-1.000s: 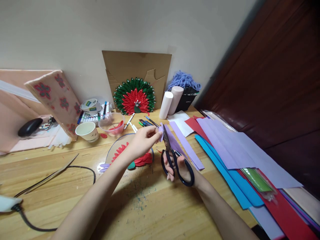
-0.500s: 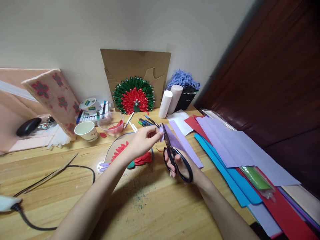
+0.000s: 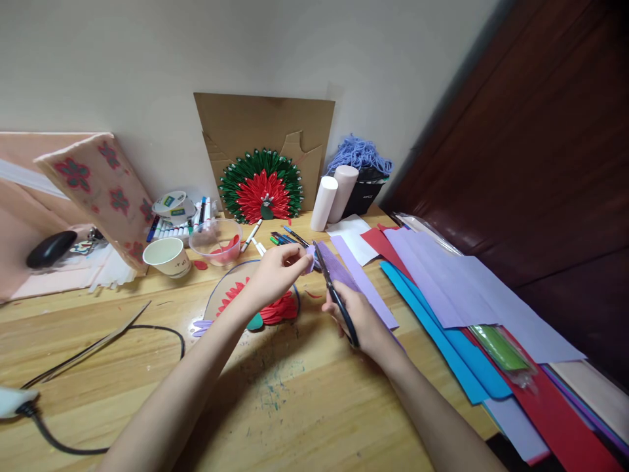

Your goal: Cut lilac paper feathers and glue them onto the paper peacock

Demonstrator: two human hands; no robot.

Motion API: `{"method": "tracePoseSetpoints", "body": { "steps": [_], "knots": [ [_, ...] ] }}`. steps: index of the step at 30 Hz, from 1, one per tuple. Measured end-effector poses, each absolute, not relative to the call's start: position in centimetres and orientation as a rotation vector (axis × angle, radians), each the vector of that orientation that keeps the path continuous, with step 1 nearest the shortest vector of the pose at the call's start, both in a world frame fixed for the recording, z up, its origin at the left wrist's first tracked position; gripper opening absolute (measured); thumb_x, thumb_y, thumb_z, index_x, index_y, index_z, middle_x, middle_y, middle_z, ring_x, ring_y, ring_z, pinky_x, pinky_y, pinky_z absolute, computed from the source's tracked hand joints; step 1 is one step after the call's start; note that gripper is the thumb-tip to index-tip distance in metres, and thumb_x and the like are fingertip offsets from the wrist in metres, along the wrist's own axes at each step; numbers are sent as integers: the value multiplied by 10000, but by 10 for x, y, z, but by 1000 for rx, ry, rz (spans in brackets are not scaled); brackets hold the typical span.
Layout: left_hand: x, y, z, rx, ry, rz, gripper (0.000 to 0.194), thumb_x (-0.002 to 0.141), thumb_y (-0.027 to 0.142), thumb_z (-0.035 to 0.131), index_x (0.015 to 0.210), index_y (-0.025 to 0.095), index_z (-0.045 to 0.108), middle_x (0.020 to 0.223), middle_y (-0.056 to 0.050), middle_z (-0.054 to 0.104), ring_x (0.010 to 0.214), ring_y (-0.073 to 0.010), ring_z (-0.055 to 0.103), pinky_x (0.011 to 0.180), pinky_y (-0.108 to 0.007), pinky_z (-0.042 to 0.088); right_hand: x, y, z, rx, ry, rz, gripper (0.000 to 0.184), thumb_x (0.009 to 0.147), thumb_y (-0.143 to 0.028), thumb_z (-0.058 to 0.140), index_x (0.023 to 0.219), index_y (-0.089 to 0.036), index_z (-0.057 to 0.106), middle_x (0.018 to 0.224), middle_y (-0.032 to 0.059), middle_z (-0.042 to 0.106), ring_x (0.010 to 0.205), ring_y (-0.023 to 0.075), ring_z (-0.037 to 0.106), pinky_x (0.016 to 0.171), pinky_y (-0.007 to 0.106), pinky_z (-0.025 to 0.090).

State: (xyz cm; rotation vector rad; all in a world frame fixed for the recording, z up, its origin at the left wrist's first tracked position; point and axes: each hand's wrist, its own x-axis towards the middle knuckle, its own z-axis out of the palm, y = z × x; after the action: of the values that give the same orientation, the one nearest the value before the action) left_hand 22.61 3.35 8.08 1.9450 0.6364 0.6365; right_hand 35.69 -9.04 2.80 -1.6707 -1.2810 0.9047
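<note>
A small piece of purple paper [image 3: 310, 259] is pinched between the thumb and fingers of my left hand [image 3: 278, 270]. My right hand [image 3: 354, 316] grips a pair of black-handled scissors [image 3: 326, 274], turned edge-on, with the blade tips beside the purple piece. Whether the blades touch it I cannot tell. Under the scissors lie purple strips [image 3: 366, 282]. Partly covered by my left forearm is a round board [image 3: 211, 298] with red petals [image 3: 280, 308] and a green shape [image 3: 255, 322]. Purple petals [image 3: 202, 326] rest at its left edge.
A paper cup [image 3: 167, 257] and a clear bowl [image 3: 216, 242] with red pieces stand at the back left. A red-green peacock craft [image 3: 265, 187] leans on cardboard [image 3: 265, 121]. Coloured sheets [image 3: 442, 288] are stacked at right. A black cable [image 3: 167, 331] lies left.
My right hand has rotated, so the scissors now appear edge-on and their handle loops no longer face me. My left hand, still pinching the purple piece, has shifted slightly left.
</note>
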Motion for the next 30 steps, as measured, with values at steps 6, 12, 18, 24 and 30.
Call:
{"method": "tracePoseSetpoints", "body": {
  "steps": [6, 12, 18, 24, 30],
  "knots": [
    [223, 40, 75, 1899, 573, 636, 273, 819, 339, 473, 638, 152, 554, 636, 1, 552, 638, -126, 511, 638, -236, 385, 370, -72, 25, -2278, -1384, 436, 370, 794, -575, 494, 860, -211, 497, 715, 62, 634, 667, 235, 601, 539, 262, 334],
    [221, 45, 74, 1862, 582, 561, 280, 805, 387, 511, 738, 145, 634, 754, -56, 653, 730, -163, 586, 692, -268, 438, 396, -53, 3, -2572, -1360, 17, 378, 840, -478, 484, 983, -132, 535, 884, 148, 668, 836, 270, 627, 665, 306, 404],
    [211, 45, 82, 1926, 638, 474, 305, 767, 429, 549, 771, 144, 659, 691, -42, 628, 655, -150, 559, 592, -245, 414, 402, -56, 6, -2299, -1355, -138, 251, 819, -309, 554, 951, -101, 603, 1007, 183, 587, 1015, 291, 535, 879, 388, 403],
    [188, 37, 107, 1977, 649, 493, 318, 774, 436, 549, 739, 138, 653, 645, -21, 588, 589, -127, 505, 530, -230, 366, 350, -58, 79, -1385, -1374, 590, 207, 839, -342, 558, 985, -195, 555, 954, 47, 623, 899, 171, 608, 792, 299, 493],
    [160, 33, 134, 1961, 663, 553, 253, 784, 395, 571, 752, 160, 658, 734, -40, 655, 697, -149, 584, 603, -244, 438, 322, -42, 113, -1219, -1378, 655, 130, 784, -271, 640, 882, -198, 594, 810, 1, 632, 761, 126, 614, 699, 253, 502]
  ]
}}
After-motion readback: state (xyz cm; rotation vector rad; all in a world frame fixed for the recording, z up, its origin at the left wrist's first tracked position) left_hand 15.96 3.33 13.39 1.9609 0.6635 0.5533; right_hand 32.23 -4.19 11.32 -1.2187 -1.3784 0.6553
